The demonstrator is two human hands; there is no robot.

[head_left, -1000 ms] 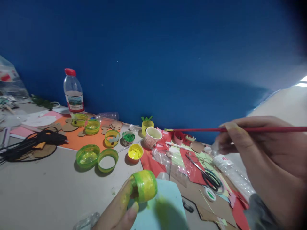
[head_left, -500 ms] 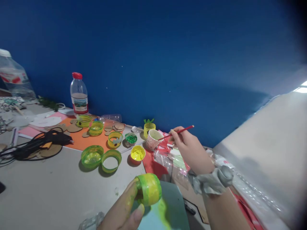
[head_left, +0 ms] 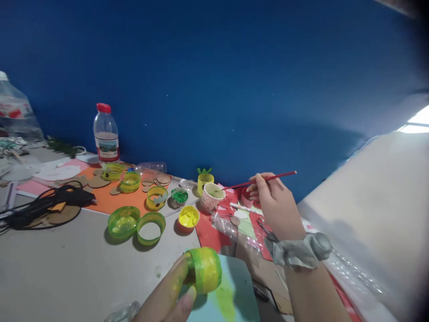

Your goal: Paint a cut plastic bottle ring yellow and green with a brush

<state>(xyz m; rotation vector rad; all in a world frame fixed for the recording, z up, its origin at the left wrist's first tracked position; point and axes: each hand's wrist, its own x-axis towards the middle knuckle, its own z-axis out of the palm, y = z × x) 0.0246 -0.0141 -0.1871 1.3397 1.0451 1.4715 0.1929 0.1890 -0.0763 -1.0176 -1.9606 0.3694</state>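
My left hand (head_left: 174, 290) grips a cylinder painted yellow and green (head_left: 205, 270), held on its side above a light blue board (head_left: 239, 286) with a yellow-green smear. My right hand (head_left: 276, 201) is closed on a thin red paintbrush (head_left: 281, 174), whose tip reaches over the rim of a speckled paper cup (head_left: 210, 201); the bristles are partly hidden. In front of the cup sits a small cup of yellow paint (head_left: 188, 218), and beside it a small cup of green bits or paint (head_left: 179, 197). Two green rings, one being (head_left: 150, 229), stand left of the paint.
A red-capped bottle (head_left: 106, 136) stands near the blue wall, with a larger bottle (head_left: 15, 112) at the far left. A glue gun with black cable (head_left: 63, 199) lies left. Yellow rings rest on orange paper (head_left: 107, 199). A clear plastic bottle (head_left: 231, 226) lies below my right hand.
My right hand has moved right and the brush lies flatter, its tip now at the cup's rim. My left hand still holds the painted cylinder. The view has shifted slightly.
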